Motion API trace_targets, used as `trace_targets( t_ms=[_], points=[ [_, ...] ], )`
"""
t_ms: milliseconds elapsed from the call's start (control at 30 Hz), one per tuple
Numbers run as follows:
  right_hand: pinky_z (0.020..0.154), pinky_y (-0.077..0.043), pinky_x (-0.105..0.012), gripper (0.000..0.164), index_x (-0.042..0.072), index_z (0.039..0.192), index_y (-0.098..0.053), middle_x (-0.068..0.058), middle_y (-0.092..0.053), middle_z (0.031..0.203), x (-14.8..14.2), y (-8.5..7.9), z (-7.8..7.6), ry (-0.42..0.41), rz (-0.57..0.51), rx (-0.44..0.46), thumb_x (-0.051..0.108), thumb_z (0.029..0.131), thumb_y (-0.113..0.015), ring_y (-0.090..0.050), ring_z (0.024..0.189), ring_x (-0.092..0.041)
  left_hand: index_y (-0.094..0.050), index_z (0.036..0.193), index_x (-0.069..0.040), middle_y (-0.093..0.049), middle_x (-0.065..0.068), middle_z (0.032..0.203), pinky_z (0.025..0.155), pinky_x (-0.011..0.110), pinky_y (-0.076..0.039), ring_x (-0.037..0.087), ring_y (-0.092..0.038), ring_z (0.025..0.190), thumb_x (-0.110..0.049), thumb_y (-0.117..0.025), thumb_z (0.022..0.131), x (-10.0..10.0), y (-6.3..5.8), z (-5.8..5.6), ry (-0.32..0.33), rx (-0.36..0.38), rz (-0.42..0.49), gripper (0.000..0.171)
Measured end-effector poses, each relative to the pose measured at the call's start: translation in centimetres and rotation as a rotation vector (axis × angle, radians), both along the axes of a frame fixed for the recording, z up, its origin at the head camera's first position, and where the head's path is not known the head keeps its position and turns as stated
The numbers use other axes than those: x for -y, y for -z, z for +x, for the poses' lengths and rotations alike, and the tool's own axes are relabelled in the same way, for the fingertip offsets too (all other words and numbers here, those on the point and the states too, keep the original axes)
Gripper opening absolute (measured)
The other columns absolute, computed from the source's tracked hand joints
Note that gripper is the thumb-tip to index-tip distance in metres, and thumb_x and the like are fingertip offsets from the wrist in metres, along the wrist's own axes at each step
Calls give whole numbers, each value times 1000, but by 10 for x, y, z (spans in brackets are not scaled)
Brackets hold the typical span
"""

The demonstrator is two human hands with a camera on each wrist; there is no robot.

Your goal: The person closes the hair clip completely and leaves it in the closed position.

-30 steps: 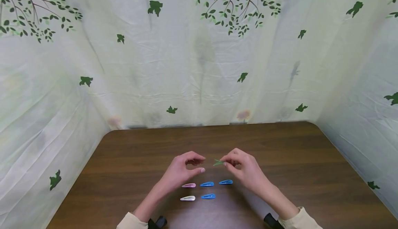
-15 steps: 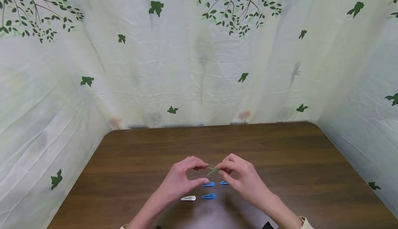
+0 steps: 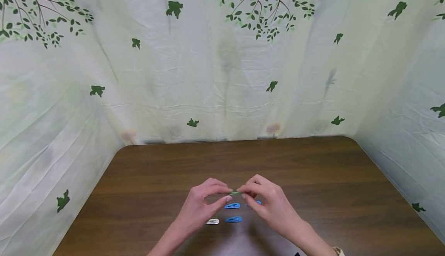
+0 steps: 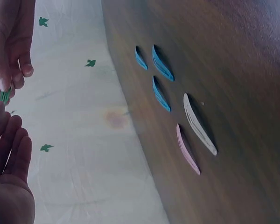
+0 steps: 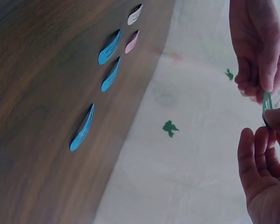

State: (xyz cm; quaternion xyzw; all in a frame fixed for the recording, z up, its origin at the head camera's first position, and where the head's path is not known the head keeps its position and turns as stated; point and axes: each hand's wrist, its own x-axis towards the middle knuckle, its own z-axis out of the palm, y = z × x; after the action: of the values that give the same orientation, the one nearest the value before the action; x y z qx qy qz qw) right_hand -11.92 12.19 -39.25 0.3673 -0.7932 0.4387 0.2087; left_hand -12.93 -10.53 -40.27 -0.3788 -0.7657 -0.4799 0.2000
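Observation:
A green snap hair clip [image 3: 235,192] spans the gap between both hands above the table. My left hand [image 3: 203,200] pinches one end with thumb and fingertips. At the other end, the thumb and forefinger of my right hand [image 3: 265,194] pinch it too. The right wrist view shows the slotted green clip [image 5: 267,101] between the two sets of fingertips, partly covered by them. Under the hands lie blue hair clips [image 3: 233,219], a white clip [image 3: 213,221] and a pink clip [image 4: 188,150]. In the head view my left hand hides the pink one.
The clips lie in two rough rows on a brown wooden table [image 3: 167,163]. One blue clip [image 3: 258,202] is partly hidden by my right hand in the head view. A pale curtain [image 3: 222,74] with leaf prints hangs along the table's back edge and sides.
Both hands have come closer together and a little nearer to me. The left fingers, apart from the green clip before, now pinch its end. Its two spread prongs now look closer together.

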Motion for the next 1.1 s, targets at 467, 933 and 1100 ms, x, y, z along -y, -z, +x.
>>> trace_targets(
  t_ms=[467,933,1100],
  points=[
    [62,-53,-29,12,16,101,-74,-2,-70,92,0,4,0,-108,-288,409,10,91,-70,-61,73,-18,-74,93,-13,-69,7,89,66,26,-51,16,-60,79,0,-72,87,-5,-4,3,78,277,174,14],
    [70,-56,-35,12,5,102,-73,-10,-68,81,-6,6,-3,-192,-361,639,12,93,-68,-64,72,-27,-73,97,-11,-68,10,92,77,31,-53,20,-63,87,-5,-71,90,-6,-6,0,167,398,176,10],
    [74,-56,-39,19,1,108,-71,-14,-66,84,-6,4,-3,-173,-414,717,13,94,-68,-65,76,-35,-73,98,-15,-68,1,95,77,31,-53,18,-63,90,-15,-77,86,-8,-6,0,89,307,137,12]
  ],
)
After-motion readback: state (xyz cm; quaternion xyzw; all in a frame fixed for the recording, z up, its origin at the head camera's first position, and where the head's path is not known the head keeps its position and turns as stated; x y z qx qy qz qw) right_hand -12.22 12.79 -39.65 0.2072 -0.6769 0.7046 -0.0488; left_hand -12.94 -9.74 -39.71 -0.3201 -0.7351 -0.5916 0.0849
